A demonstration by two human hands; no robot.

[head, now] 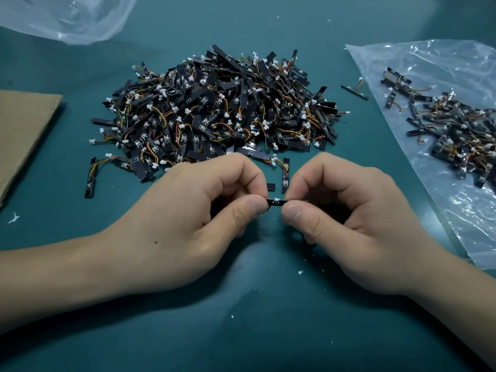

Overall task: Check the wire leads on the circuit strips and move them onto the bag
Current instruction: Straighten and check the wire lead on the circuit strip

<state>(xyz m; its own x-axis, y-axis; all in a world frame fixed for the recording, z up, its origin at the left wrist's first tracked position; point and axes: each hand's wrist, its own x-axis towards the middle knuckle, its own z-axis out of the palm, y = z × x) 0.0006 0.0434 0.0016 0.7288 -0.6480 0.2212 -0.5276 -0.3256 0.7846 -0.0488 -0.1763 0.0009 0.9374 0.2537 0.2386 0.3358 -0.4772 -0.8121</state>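
A big heap of black circuit strips [214,108] with coloured wire leads and white plugs lies in the middle of the teal table. A clear plastic bag [418,65] lies flat at the right, with a smaller pile of strips [453,135] on it. Just in front of the heap, my left hand [193,218] and my right hand [346,218] pinch the two ends of one black circuit strip [275,202] between thumb and forefinger. The strip is held level, a little above the table. Its wire leads are hidden by my fingers.
A brown cardboard sheet [24,135] lies at the left edge. Another crumpled clear bag [67,17] sits at the far left corner. A few loose strips lie by the heap, one [354,89] between heap and bag. Small white crumbs dot the table.
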